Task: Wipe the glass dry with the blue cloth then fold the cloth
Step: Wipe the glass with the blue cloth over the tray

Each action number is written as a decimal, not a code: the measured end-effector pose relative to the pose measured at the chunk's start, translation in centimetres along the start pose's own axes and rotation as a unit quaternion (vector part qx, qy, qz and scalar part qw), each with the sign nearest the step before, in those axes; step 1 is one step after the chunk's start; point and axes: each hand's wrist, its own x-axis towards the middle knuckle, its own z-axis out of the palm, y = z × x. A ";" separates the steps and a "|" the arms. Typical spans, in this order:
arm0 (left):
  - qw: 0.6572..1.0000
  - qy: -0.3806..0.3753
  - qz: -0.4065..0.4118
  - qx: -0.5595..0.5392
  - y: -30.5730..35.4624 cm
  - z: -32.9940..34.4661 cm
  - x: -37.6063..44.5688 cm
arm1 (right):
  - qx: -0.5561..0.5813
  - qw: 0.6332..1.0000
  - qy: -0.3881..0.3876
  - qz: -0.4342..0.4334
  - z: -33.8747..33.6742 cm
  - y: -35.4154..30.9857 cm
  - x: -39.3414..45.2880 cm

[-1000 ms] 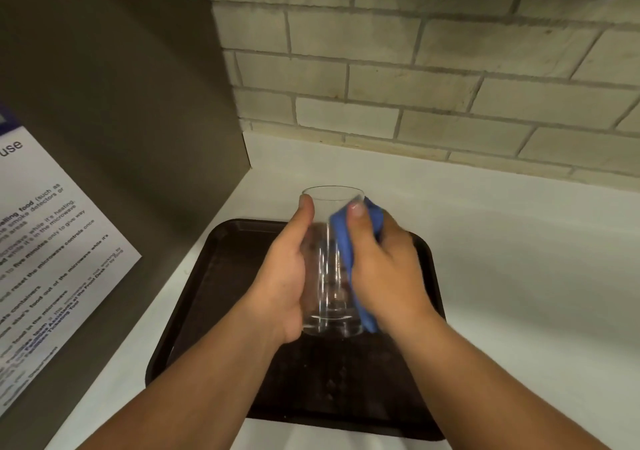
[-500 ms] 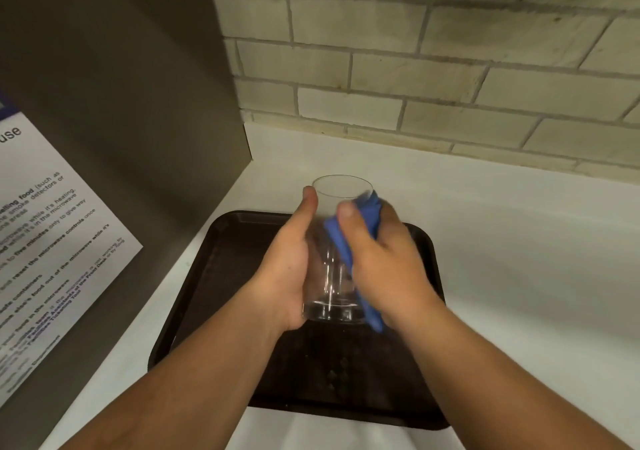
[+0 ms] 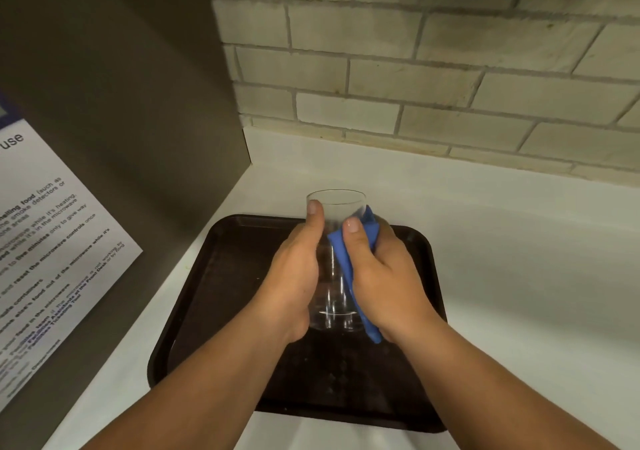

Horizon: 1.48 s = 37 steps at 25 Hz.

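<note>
We hold the glass (image 3: 335, 262) upright over the dark tray (image 3: 221, 276), above its far half, between both hands. It looks lifted clear of the tray floor, though we can't be sure from this angle.

Our left hand (image 3: 294, 276) is wrapped around the glass's left side, thumb lying up the near wall with its tip just under the rim. That grip is closed on the glass.

Our right hand (image 3: 384, 276) presses the blue cloth (image 3: 343, 259) against the right side of the glass, thumb on top of the cloth. That grip is closed on the cloth, with the glass behind it. The cloth runs as a bunched strip from near the rim down past the base, and a tail hangs below our right palm. A small fold sticks up beside the rim on the far right side.

The tray sits on the white counter (image 3: 519, 242). Left of the tray stands a dark panel (image 3: 121, 86) with a printed notice (image 3: 52, 242) on it. Behind the tray, beyond a strip of counter, is the brick wall (image 3: 415, 69).
</note>
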 end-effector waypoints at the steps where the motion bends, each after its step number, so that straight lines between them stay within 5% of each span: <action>1: 1.000 -0.025 -0.002 -0.011 -0.2 0.0 -0.2 | 0.007 1.000 0.014 0.005 -0.1 -0.2 0.3; 4: 0.996 -0.067 -0.031 -0.058 0.0 -0.3 -0.3 | 0.013 0.994 0.054 0.092 -0.9 -1.0 1.8; 6: 0.991 -0.064 -0.054 -0.102 0.6 -0.9 0.3 | 0.034 0.993 0.002 0.113 -1.4 -0.9 1.4; 10: 0.995 -0.017 -0.042 -0.088 0.8 -1.4 1.2 | -0.001 0.990 -0.140 -0.007 -0.1 -0.1 -3.3; 15: 0.993 -0.102 -0.040 -0.042 0.5 -1.2 0.8 | -0.042 0.998 -0.006 -0.039 -0.5 -1.1 -0.1; 20: 0.986 -0.132 -0.044 -0.092 0.6 -0.6 0.5 | -0.011 0.998 0.010 -0.065 0.4 -0.9 0.5; 24: 0.983 -0.130 -0.042 -0.124 0.5 -1.1 0.4 | 0.085 0.995 0.022 0.053 -0.5 -1.1 1.8; 28: 0.993 -0.034 -0.061 -0.093 0.7 -0.9 1.2 | 0.071 0.994 -0.077 0.038 0.3 0.1 -0.8; 31: 0.999 0.041 -0.026 0.016 0.5 -0.7 1.2 | 0.051 0.997 -0.043 -0.022 0.6 0.3 -1.7; 37: 0.992 -0.107 -0.019 -0.063 0.4 -0.5 0.5 | -0.005 0.997 0.027 -0.076 0.6 -0.7 -0.6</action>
